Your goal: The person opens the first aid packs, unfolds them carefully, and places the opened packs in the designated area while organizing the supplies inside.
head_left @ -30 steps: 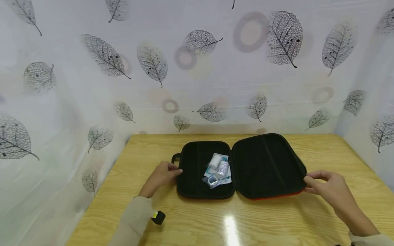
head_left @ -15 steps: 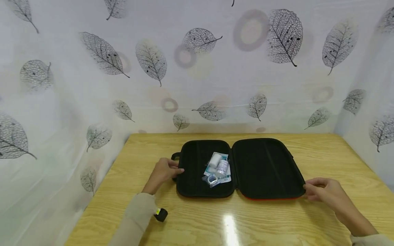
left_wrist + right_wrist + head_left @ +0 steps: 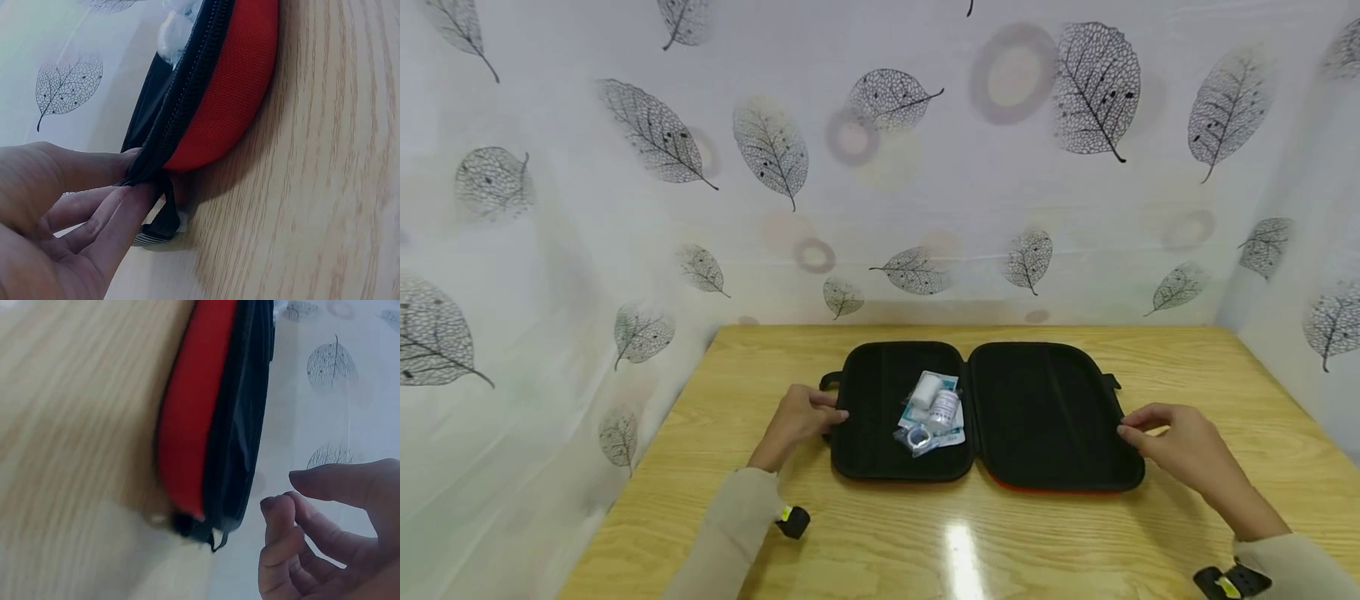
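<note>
A red case with a black lining (image 3: pixel 865 442) lies unfolded on the table, both halves flat. My left hand (image 3: pixel 796 423) pinches the rim of its left half between thumb and fingers, near a black strap (image 3: pixel 164 222). Inside that half sit a white roll (image 3: pixel 927 390), a clear-wrapped white cylinder with print (image 3: pixel 943 408), a ring-shaped roll in a plastic bag (image 3: pixel 918 439) and a teal-and-white packet (image 3: pixel 956 437). Off the outer edge of the right half (image 3: pixel 1045 433) hovers my right hand (image 3: pixel 1176 442); the right wrist view shows its loosely bent fingers apart from the case, holding nothing.
The wooden table (image 3: pixel 865 542) extends around the case. A white curtain with leaf prints (image 3: pixel 925 208) hangs behind the table and along both sides. Wrist cameras are strapped on both arms, the right one (image 3: pixel 1232 582) near the front edge of view.
The case's right half has come down flat on the table. My right hand has let go of its edge and moved slightly up. The left hand keeps its hold.
</note>
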`<state>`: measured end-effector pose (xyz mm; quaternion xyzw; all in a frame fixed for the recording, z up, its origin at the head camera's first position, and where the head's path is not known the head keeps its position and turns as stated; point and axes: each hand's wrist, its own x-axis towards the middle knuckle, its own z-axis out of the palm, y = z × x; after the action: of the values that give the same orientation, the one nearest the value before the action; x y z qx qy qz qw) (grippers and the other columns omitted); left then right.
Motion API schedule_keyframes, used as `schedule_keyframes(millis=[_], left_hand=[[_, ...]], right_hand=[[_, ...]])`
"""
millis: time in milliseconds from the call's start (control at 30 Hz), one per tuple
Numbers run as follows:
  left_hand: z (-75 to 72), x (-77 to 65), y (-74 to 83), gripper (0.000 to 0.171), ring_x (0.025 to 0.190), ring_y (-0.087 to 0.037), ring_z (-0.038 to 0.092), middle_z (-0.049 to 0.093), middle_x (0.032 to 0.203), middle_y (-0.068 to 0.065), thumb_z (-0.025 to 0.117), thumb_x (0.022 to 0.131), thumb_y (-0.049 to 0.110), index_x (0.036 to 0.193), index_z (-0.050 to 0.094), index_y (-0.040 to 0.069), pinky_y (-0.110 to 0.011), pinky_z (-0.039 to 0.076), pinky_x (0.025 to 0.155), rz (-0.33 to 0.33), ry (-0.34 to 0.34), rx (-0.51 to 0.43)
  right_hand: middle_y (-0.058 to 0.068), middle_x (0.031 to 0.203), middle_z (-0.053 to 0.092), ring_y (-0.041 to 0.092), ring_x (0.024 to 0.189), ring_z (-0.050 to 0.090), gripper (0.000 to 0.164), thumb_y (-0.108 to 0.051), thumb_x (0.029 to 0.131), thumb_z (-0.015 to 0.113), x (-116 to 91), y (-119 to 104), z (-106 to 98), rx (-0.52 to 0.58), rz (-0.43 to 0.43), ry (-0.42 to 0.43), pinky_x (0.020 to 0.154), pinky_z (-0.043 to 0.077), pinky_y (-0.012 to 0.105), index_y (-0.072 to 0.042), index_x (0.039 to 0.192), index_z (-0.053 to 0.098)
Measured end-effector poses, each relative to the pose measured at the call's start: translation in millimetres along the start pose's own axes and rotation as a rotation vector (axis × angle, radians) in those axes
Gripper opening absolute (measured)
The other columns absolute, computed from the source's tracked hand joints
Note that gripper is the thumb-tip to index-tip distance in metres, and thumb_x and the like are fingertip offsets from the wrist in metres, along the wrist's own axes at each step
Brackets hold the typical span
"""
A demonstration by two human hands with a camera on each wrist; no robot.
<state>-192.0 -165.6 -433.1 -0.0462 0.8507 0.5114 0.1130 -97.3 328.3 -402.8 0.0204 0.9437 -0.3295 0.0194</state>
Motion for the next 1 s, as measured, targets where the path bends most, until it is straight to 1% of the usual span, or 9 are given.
schedule_keyframes(millis=[100, 200, 267, 400, 500, 600, 667, 833, 1000], left_hand=[[0.0, 0.4, -0.9, 0.033, 0.086, -0.025, 0.074, 0.073, 0.103, -0.014, 0.079, 0.088, 0.009, 0.115, 0.070, -0.006, -0.038, 0.061, 0.080, 0.001, 0.000, 0.002], [0.0, 0.2, -1.6, 0.033, 0.086, -0.025, 0.074, 0.073, 0.103, -0.015, 0.079, 0.088, 0.009, 0.115, 0.070, -0.006, -0.038, 0.061, 0.080, 0.009, -0.001, 0.000], [0.2, 0.1, -1.6, 0.032, 0.086, -0.025, 0.074, 0.073, 0.102, -0.014, 0.079, 0.088, 0.009, 0.115, 0.070, -0.006, -0.038, 0.061, 0.080, 0.013, 0.000, 0.002], [0.3, -0.4, -1.3, 0.032, 0.085, -0.023, 0.073, 0.073, 0.100, -0.013, 0.079, 0.088, 0.010, 0.114, 0.070, -0.006, -0.038, 0.060, 0.080, 0.017, 0.006, 0.021], [0.9, -0.7, -0.9, 0.031, 0.084, -0.022, 0.073, 0.074, 0.100, -0.012, 0.079, 0.088, 0.010, 0.113, 0.071, -0.006, -0.038, 0.060, 0.078, 0.023, 0.009, 0.033], [2.3, -0.8, -0.8, 0.029, 0.085, -0.024, 0.073, 0.074, 0.101, -0.013, 0.078, 0.088, 0.008, 0.113, 0.071, -0.006, -0.037, 0.061, 0.078, 0.031, 0.004, 0.014], [3.1, -0.3, -0.9, 0.029, 0.085, -0.024, 0.073, 0.074, 0.101, -0.013, 0.078, 0.089, 0.008, 0.113, 0.072, -0.006, -0.037, 0.061, 0.078, 0.034, 0.001, 0.009], [3.2, -0.5, -0.9, 0.028, 0.087, -0.024, 0.073, 0.074, 0.102, -0.013, 0.078, 0.089, 0.009, 0.113, 0.072, -0.005, -0.037, 0.061, 0.078, 0.036, -0.002, 0.009], [2.5, -0.4, -0.5, 0.028, 0.086, -0.023, 0.074, 0.073, 0.101, -0.013, 0.078, 0.089, 0.009, 0.112, 0.072, -0.005, -0.037, 0.061, 0.078, 0.029, 0.004, 0.011]], right_hand=[[0.014, 0.100, 0.071, 0.018, 0.072, 0.066, 0.027, -0.021, 0.097, 0.069, 8.9, -14.2, 6.8, 0.010, -0.043, -0.006, 0.058, 0.054, 0.031, 0.003, 0.109, 0.071], [0.012, 0.096, 0.071, 0.018, 0.070, 0.066, 0.023, -0.016, 0.096, 0.071, 19.9, -29.2, 15.1, 0.015, -0.097, -0.009, 0.059, 0.055, 0.031, 0.004, 0.107, 0.072], [0.011, 0.092, 0.071, 0.018, 0.068, 0.065, 0.022, -0.014, 0.095, 0.072, 28.5, -39.3, 20.3, 0.017, -0.128, -0.016, 0.060, 0.055, 0.032, 0.004, 0.106, 0.073], [0.012, 0.094, 0.073, 0.017, 0.068, 0.066, 0.019, -0.011, 0.094, 0.072, 44.8, -57.1, 31.9, 0.051, -0.178, -0.042, 0.061, 0.055, 0.034, 0.004, 0.105, 0.075], [0.011, 0.095, 0.074, 0.016, 0.070, 0.065, 0.017, -0.011, 0.092, 0.073, 56.4, -68.1, 42.1, 0.056, -0.226, -0.046, 0.062, 0.055, 0.033, 0.001, 0.103, 0.076], [0.009, 0.096, 0.074, 0.015, 0.073, 0.065, 0.016, -0.012, 0.091, 0.076, 65.5, -78.9, 52.7, 0.054, -0.259, -0.055, 0.064, 0.055, 0.033, -0.001, 0.102, 0.077], [0.009, 0.097, 0.074, 0.014, 0.075, 0.066, 0.017, -0.013, 0.090, 0.077, 69.5, -86.3, 59.7, 0.062, -0.269, -0.075, 0.065, 0.055, 0.034, -0.001, 0.103, 0.077], [0.009, 0.095, 0.074, 0.013, 0.071, 0.064, 0.017, -0.011, 0.090, 0.076, 79.3, -99.4, 76.0, 0.082, -0.318, -0.104, 0.062, 0.053, 0.032, 0.000, 0.104, 0.077], [0.008, 0.094, 0.075, 0.012, 0.069, 0.059, 0.013, -0.007, 0.092, 0.072, 92.3, -105.9, 90.3, 0.087, -0.374, -0.095, 0.063, 0.051, 0.030, 0.000, 0.101, 0.078]])
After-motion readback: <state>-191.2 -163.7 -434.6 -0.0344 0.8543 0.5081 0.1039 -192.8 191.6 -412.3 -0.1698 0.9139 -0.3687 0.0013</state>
